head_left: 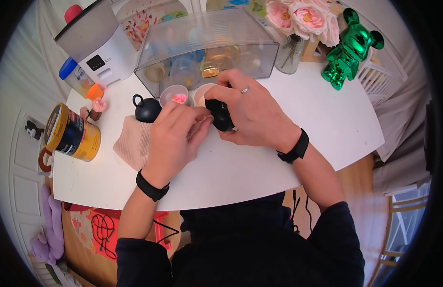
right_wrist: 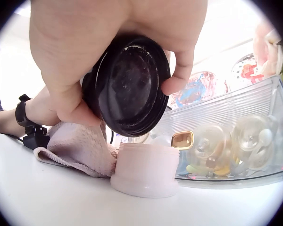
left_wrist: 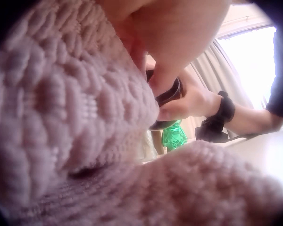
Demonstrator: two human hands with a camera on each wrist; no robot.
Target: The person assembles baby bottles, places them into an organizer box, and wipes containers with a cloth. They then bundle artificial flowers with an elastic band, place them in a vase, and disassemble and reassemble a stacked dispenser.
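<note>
My right hand [head_left: 262, 112] grips a round black lid [right_wrist: 132, 89], its hollow threaded inside visible in the right wrist view. My left hand [head_left: 171, 136] is close against the lid's left side, thumb and forefinger brought together at its edge. A pink waffle-knit cloth [head_left: 133, 143] lies under the left hand and rises in folds toward its fingers, large in the left wrist view; the fingers appear to pinch it, the contact partly hidden. Below the lid stands a pale pink jar [right_wrist: 146, 169], uncovered, with a threaded neck.
Left of the jar are a translucent cup [head_left: 173, 93] with bright pink contents and a black ball with a ring [head_left: 148, 110]. A clear storage box [head_left: 207, 48] stands behind. A yellow-and-black tub [head_left: 73, 134] is at left, a flower vase [head_left: 291, 55] and green bear figure [head_left: 350, 50] at right.
</note>
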